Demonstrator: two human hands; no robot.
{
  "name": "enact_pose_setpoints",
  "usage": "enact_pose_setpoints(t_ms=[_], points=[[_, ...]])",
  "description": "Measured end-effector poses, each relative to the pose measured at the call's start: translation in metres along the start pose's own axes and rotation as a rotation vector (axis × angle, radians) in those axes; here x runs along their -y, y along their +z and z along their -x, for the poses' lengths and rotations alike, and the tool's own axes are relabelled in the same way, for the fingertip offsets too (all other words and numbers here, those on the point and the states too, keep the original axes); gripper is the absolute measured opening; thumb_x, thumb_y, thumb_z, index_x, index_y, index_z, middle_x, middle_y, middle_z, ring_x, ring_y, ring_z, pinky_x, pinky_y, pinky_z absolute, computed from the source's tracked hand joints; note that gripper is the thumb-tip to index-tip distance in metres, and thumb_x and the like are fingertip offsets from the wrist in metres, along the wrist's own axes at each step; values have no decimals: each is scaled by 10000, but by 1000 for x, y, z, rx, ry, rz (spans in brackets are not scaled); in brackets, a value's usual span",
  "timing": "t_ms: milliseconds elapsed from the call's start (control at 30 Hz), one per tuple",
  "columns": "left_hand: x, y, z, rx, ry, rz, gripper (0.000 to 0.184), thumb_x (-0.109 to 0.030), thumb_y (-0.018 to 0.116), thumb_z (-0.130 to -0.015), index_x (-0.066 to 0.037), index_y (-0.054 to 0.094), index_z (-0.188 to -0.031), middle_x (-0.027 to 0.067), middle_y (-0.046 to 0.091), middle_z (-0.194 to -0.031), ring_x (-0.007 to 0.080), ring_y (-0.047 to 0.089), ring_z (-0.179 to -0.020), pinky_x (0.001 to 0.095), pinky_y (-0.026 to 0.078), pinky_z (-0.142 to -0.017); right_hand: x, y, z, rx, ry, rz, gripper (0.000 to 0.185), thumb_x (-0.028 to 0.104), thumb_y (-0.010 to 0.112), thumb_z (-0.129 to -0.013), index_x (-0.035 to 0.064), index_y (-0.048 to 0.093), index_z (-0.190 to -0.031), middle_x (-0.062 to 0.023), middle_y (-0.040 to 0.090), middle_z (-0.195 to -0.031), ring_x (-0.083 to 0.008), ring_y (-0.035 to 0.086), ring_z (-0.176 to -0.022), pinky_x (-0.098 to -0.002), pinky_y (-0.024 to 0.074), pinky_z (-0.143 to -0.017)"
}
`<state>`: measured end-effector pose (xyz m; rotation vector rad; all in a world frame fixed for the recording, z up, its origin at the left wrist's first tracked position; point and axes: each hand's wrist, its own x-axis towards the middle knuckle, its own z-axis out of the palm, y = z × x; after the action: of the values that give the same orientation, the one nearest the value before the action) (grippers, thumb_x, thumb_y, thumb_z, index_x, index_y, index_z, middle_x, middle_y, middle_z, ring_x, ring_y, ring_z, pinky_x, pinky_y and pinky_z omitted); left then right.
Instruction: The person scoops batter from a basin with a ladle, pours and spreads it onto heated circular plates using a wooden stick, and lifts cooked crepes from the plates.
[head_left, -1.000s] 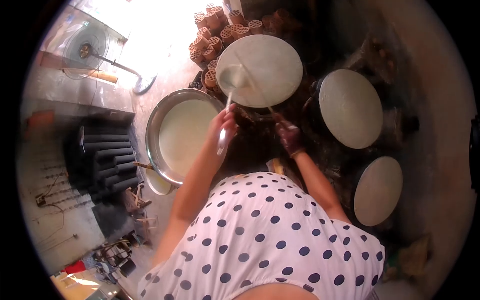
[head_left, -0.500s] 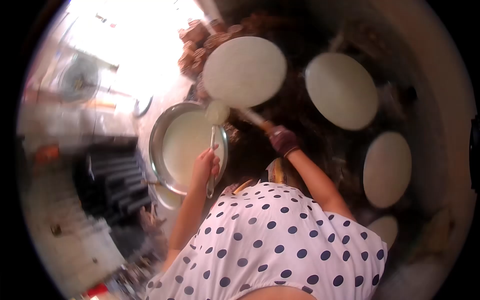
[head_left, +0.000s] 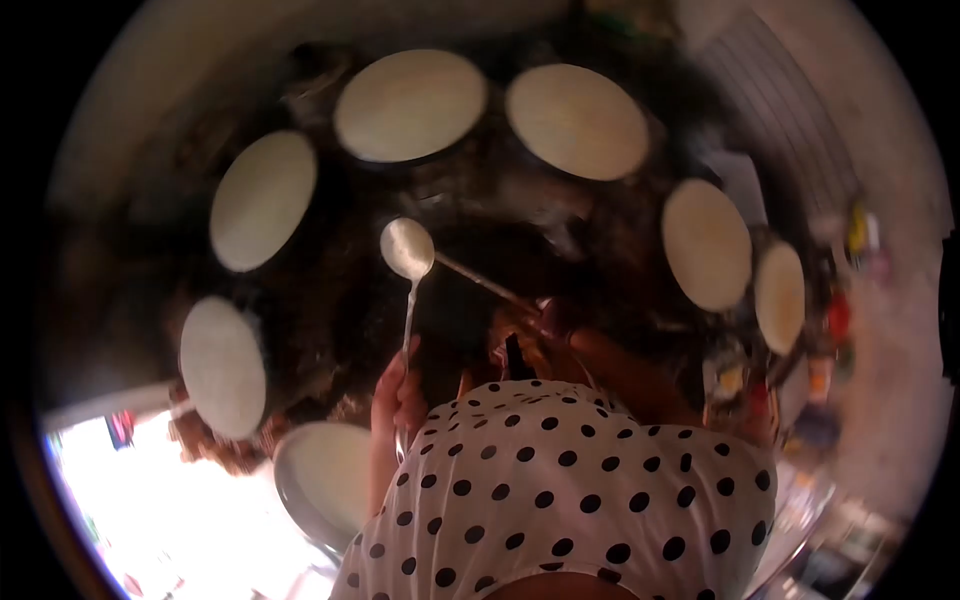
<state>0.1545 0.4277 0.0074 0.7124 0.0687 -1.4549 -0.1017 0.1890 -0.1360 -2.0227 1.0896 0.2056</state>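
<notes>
My left hand (head_left: 398, 395) is closed around the handle of a metal ladle (head_left: 408, 249), raised with its round bowl pale and wet-looking. My right hand (head_left: 558, 318), in a dark glove, grips a long thin stick (head_left: 485, 284). The stick's far end meets the ladle's bowl in view, and I cannot tell whether they touch. Around both hands lie several round pale discs like batter sheets on pans, among them one at the upper middle (head_left: 411, 106), one at the upper right (head_left: 577, 122) and one at the left (head_left: 263, 201).
A metal basin (head_left: 284, 478) of white liquid stands at the lower left, partly hidden by my arm and dotted top. Brown stacked pieces (head_left: 220, 445) lie beside it. Further pale discs curve down the right (head_left: 706, 245) and left (head_left: 223, 367). A wall runs behind.
My view has swung to the right, so the basin now sits low at the left and more discs show. The ladle and stick have moved away from the basin, still held.
</notes>
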Motion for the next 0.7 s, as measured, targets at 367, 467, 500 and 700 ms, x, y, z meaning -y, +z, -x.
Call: enact_pose_setpoints(t_ms=[367, 467, 500, 700], points=[[72, 103, -82, 92, -74, -919, 419, -194, 400, -1000, -8, 386, -1376, -32, 371, -578, 52, 339, -371, 200, 312, -343, -233, -73, 131, -633, 733, 565, 442, 435, 399, -942, 116, 689, -844, -157, 677, -814, -293, 671, -736, -421, 521, -585], [110, 125, -107, -5, -241, -830, 415, -204, 393, -1008, -13, 391, -1376, -27, 370, -567, 54, 340, -353, 206, 323, -325, -281, -116, 144, -883, 755, 523, 437, 444, 398, -944, 114, 680, -887, -152, 679, -854, -315, 664, -757, -417, 525, -632], [116, 130, -101, 83, -292, -718, 426, -207, 403, -1005, -28, 371, -1390, -32, 361, -580, 48, 320, -353, 195, 305, -322, -300, -135, 150, -1093, 679, 346, 442, 460, 401, -941, 119, 678, -901, -150, 677, -872, -328, 658, -788, -421, 524, -667], [184, 169, -93, 28, -291, -372, 435, -199, 386, -1013, -60, 320, -1421, -40, 342, -592, 39, 328, -337, 188, 270, -280, -457, -251, 152, -1069, 974, 186, 474, 519, 424, -920, 133, 661, -1062, -194, 654, -1014, -346, 636, -941, -454, 501, -804]])
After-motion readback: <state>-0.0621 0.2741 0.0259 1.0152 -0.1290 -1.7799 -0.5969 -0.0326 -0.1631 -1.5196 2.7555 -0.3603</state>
